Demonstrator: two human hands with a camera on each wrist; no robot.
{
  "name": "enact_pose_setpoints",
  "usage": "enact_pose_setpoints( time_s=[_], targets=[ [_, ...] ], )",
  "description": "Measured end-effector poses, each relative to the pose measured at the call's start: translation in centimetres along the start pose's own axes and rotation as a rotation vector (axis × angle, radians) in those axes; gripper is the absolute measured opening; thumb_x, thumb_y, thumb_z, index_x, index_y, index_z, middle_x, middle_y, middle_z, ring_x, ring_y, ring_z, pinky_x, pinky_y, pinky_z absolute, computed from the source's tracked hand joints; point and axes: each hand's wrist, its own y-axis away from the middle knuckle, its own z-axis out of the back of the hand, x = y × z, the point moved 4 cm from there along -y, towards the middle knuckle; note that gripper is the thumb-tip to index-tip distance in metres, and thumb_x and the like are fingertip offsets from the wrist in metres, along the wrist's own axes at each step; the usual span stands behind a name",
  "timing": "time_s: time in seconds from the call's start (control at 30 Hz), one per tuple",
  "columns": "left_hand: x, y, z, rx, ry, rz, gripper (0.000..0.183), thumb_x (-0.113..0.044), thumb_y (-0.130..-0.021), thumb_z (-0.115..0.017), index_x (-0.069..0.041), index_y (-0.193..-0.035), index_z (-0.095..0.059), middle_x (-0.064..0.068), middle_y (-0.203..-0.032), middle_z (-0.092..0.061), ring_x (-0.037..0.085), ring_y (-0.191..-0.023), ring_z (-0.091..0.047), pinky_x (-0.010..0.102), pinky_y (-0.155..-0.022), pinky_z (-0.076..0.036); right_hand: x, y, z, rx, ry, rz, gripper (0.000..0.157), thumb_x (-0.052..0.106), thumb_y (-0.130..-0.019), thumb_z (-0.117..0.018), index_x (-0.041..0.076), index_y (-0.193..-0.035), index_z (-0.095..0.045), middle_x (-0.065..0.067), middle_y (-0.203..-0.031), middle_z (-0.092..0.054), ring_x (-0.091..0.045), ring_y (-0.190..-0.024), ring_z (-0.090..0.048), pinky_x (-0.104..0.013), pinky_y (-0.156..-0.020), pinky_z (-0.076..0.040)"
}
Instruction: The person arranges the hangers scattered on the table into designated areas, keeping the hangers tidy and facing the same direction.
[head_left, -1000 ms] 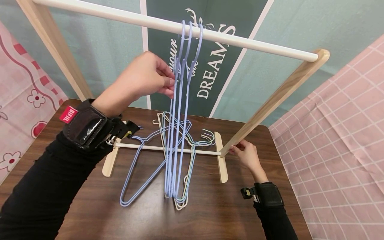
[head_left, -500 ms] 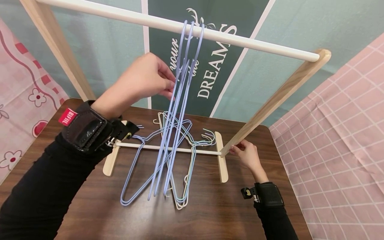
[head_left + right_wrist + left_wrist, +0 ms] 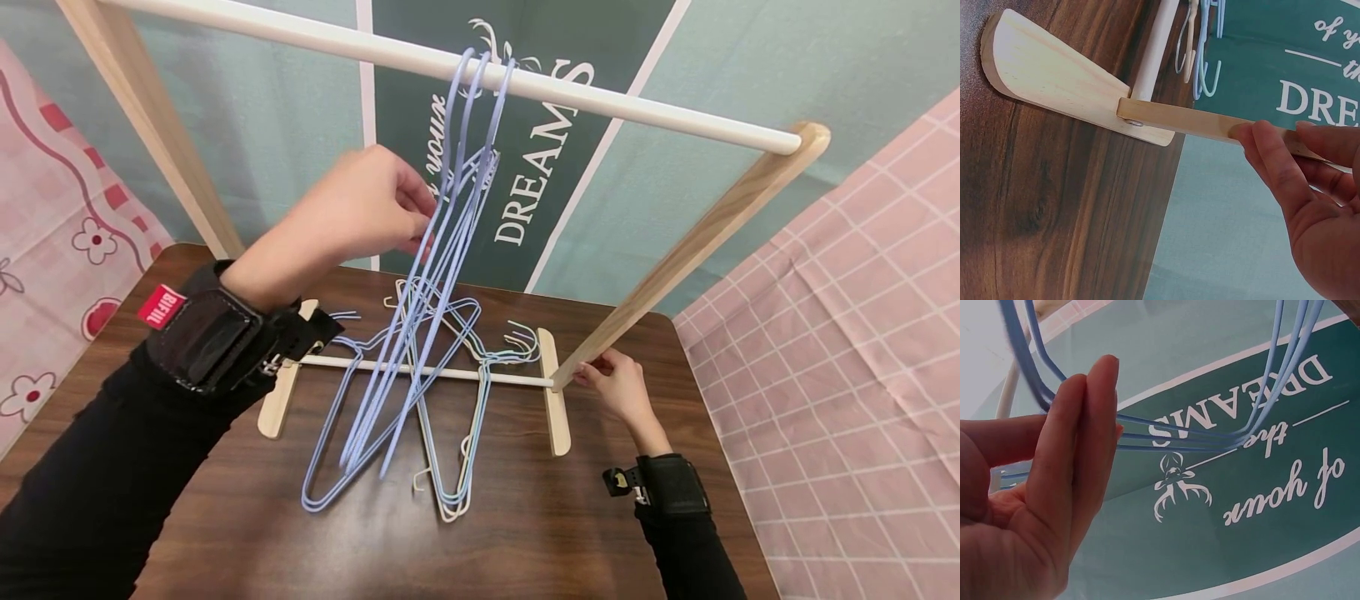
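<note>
Several blue clothes hangers [image 3: 438,271] hang by their hooks from the white top rod [image 3: 637,108] of a wooden-framed rack, in the head view. My left hand [image 3: 363,204] pinches them just below the hooks, at the near side of the bundle. Seen from the left wrist, the hangers [image 3: 1179,442] pass behind the fairly straight fingers of that hand [image 3: 1060,469], and the contact is partly hidden. Low on the rack's right post [image 3: 675,267], my right hand [image 3: 618,387] holds the wood. In the right wrist view its thumb and fingers [image 3: 1266,150] are on either side of the post [image 3: 1191,120].
Beneath the rod, more blue hangers [image 3: 318,433] and white hangers [image 3: 450,515] lie overlapped on the brown table [image 3: 360,558], across the rack's lower bar [image 3: 517,381]. The rack's left post [image 3: 161,133] stands behind my left forearm. A printed green cloth [image 3: 585,208] hangs at the back.
The lower ends of the hanging hangers have swung left and turned, showing more of their triangles. My left hand has dipped slightly; my right hand stays on the post.
</note>
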Motion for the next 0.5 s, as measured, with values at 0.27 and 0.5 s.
enact_pose_setpoints(
  time_s=[0.27,0.5],
  targets=[
    [0.3,1.2,-0.3,-0.018,-0.100,-0.049,0.019,-0.003,-0.081,-0.053,-0.002,-0.092,-0.068,0.003,-0.074,-0.069,0.015,-0.070,-0.065,0.029,-0.064,-0.043,0.0,0.0,0.0,-0.001,-0.004,0.004,0.018,0.002,-0.088,-0.060,-0.010,-0.100,-0.059,-0.029,-0.090,-0.062,-0.034,-0.080,-0.065,-0.036,-0.066,-0.054],
    [0.5,2.0,-0.6,-0.045,-0.189,-0.125,0.024,-0.002,-0.077,-0.048,-0.004,-0.088,-0.069,0.000,-0.071,-0.068,0.015,-0.070,-0.060,0.030,-0.064,-0.042,0.0,0.0,0.0,-0.003,-0.015,0.008,0.018,0.002,-0.088,-0.059,-0.011,-0.101,-0.059,-0.030,-0.090,-0.062,-0.034,-0.079,-0.065,-0.037,-0.067,-0.054]
  ],
)
